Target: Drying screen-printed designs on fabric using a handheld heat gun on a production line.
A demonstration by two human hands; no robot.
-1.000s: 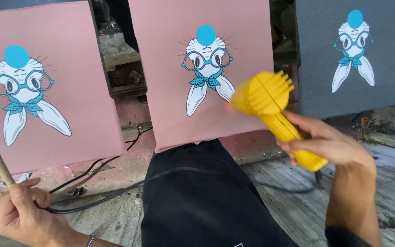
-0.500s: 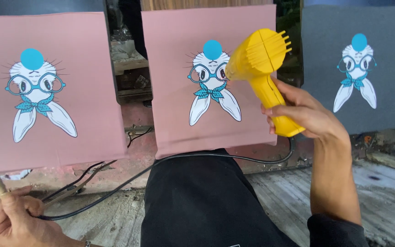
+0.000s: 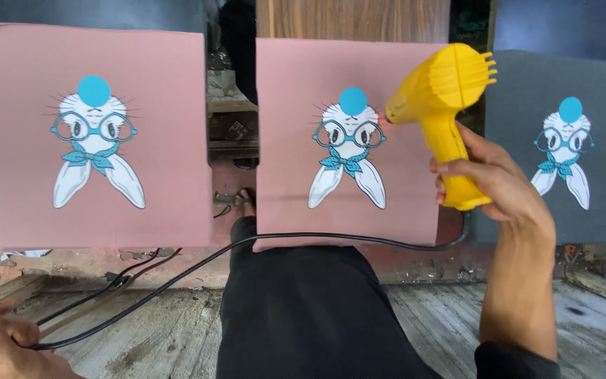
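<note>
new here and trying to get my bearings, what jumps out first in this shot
The yellow hair dryer in the right hand, its nozzle close to the rabbit print on the middle pink sheet. Matching prints sit on a pink sheet at left and a grey sheet at right.

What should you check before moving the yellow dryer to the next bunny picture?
1. Grip on the dryer: ok. The right hand wraps the handle of the yellow hair dryer.
2. Nozzle aim: ok. It points at the bunny print on the middle pink sheet, close to it; whether it touches, cannot tell.
3. Cord path: not ok. The black cord sags across the black cloth to the left hand.
4. Left hand: it holds a stick whose tip shows at the frame edge; firmness, cannot tell.
5. Print dry: cannot tell.
6. Next sheets: ok. The left pink sheet and grey sheet hang flat.
</note>
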